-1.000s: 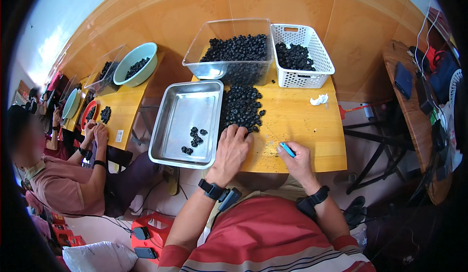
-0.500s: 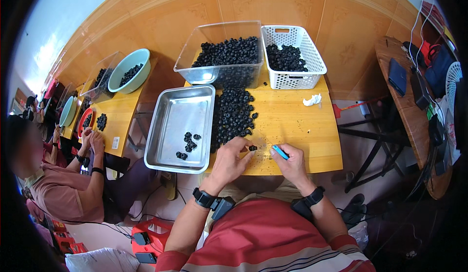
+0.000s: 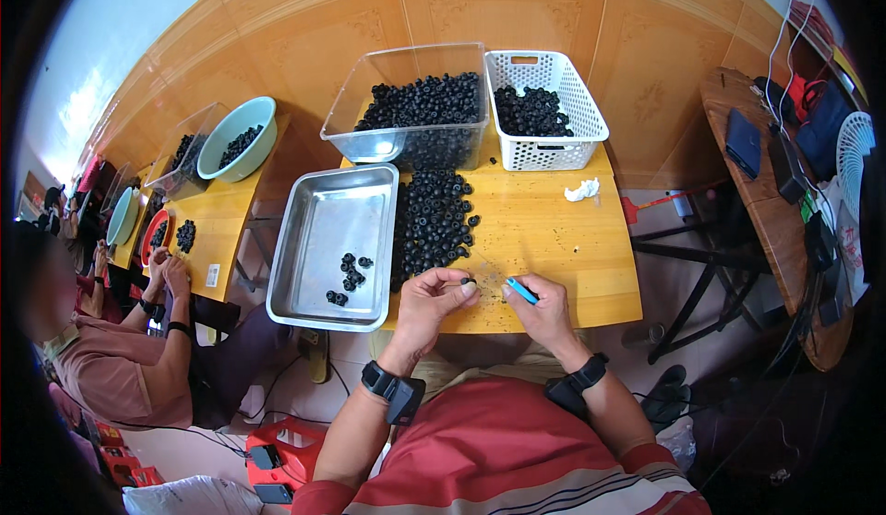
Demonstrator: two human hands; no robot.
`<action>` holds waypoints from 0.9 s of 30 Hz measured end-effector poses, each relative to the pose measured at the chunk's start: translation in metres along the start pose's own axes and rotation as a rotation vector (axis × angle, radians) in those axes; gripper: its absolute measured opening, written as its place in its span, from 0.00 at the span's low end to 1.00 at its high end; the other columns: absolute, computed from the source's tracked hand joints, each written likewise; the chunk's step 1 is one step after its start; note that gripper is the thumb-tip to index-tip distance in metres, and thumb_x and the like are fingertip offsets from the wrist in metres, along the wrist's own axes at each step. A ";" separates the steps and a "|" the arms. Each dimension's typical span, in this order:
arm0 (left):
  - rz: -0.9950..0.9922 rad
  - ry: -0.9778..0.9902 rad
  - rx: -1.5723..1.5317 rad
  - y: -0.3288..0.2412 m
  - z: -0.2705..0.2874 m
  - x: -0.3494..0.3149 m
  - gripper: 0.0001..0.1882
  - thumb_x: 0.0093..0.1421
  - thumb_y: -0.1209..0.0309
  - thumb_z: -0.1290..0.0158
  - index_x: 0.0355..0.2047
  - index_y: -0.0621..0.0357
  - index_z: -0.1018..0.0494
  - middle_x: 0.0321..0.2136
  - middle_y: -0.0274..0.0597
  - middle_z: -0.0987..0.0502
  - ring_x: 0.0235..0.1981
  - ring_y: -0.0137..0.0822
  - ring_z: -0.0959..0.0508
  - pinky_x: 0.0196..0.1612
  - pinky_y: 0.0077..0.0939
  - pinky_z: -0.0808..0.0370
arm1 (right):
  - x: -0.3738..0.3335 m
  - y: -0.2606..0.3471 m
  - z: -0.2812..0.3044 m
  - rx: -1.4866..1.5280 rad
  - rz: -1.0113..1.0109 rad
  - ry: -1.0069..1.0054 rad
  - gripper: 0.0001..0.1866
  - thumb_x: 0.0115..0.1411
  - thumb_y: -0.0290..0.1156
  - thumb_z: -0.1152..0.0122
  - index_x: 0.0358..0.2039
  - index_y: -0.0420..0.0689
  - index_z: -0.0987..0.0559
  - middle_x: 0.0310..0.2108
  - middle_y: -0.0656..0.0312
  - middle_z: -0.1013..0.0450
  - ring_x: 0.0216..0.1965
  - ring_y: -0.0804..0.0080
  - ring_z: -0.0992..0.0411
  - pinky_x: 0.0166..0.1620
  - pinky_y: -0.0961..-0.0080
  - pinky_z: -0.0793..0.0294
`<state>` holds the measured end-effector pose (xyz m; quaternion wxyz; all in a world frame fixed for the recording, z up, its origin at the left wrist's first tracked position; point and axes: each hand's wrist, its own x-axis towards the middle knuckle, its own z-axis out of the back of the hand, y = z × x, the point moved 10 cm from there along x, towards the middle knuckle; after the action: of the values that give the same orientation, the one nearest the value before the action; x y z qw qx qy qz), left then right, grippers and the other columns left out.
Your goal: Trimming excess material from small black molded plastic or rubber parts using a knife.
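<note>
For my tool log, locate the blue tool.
In the head view, the blue tool is in the right hand, over the yellow table near its front edge, to the right of the left hand.

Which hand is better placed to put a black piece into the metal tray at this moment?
The left hand, I'd judge: it pinches a small black piece and is nearer the metal tray. The right hand sits farther from it, its grip taken up by a blue tool.

Your left hand (image 3: 426,310) makes a pinch; your right hand (image 3: 546,312), near to it, is curled in a grip. Your two forearms (image 3: 355,437) reach forward and lean inward.
</note>
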<state>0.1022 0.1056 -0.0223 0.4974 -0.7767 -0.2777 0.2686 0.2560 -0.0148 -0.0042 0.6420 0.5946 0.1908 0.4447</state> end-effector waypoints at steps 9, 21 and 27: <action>0.024 -0.036 -0.352 0.015 0.005 0.002 0.11 0.67 0.78 0.42 0.49 0.60 0.22 0.40 0.40 0.18 0.42 0.33 0.16 0.48 0.31 0.14 | -0.001 -0.001 -0.002 -0.026 -0.005 0.016 0.08 0.64 0.27 0.32 0.36 0.34 0.18 0.25 0.58 0.25 0.26 0.78 0.29 0.31 0.76 0.30; 0.119 -0.018 -0.515 0.030 0.002 0.001 0.08 0.68 0.78 0.43 0.47 0.60 0.22 0.41 0.44 0.17 0.44 0.37 0.15 0.52 0.32 0.15 | -0.002 0.016 -0.002 -0.059 0.127 0.042 0.15 0.65 0.35 0.32 0.41 0.33 0.17 0.27 0.54 0.24 0.27 0.70 0.26 0.32 0.72 0.28; 0.126 0.016 -0.567 0.034 -0.004 -0.002 0.07 0.69 0.77 0.44 0.46 0.57 0.23 0.41 0.40 0.17 0.45 0.36 0.16 0.53 0.32 0.15 | -0.003 0.015 -0.005 -0.043 0.098 0.090 0.21 0.67 0.42 0.34 0.44 0.33 0.17 0.28 0.53 0.23 0.27 0.66 0.25 0.32 0.71 0.28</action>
<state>0.1091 0.0893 -0.0517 0.2450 -0.9026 -0.2890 0.2045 0.2454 -0.0154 0.0080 0.6227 0.5688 0.1805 0.5061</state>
